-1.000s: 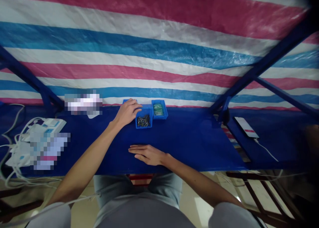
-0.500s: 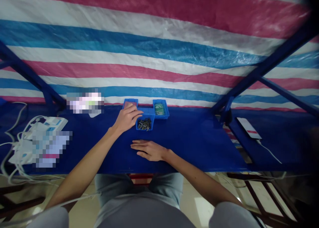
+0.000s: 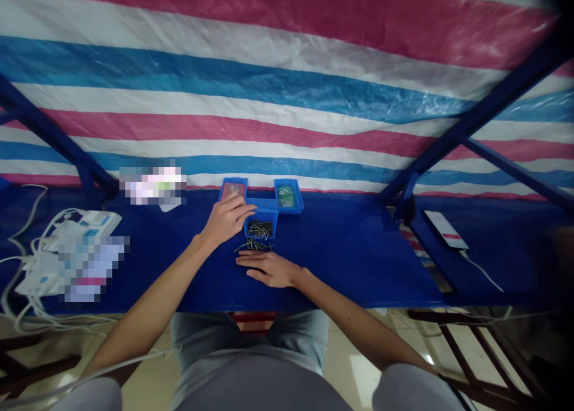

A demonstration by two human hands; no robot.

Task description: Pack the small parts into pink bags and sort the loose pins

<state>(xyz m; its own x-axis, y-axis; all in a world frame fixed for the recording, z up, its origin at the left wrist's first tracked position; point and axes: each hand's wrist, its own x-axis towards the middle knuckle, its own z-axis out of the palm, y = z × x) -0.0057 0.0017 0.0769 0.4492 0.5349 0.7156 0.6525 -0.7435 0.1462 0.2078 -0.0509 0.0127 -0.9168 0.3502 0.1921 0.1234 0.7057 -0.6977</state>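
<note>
The right hand (image 3: 269, 269) lies flat and released on the blue table (image 3: 350, 261), just beside loose metal pins (image 3: 253, 245), while the left hand (image 3: 226, 219) rests its open fingers (image 3: 244, 206) against a blue plastic bin (image 3: 269, 206) of more pins (neither hand grasps anything), with two smaller blue bins (image 3: 288, 195) behind.

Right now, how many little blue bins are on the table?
3, and none seem hidden: the far-left bin just behind the left hand, the middle bin holding metal pins, and the right bin holding something green.
</note>
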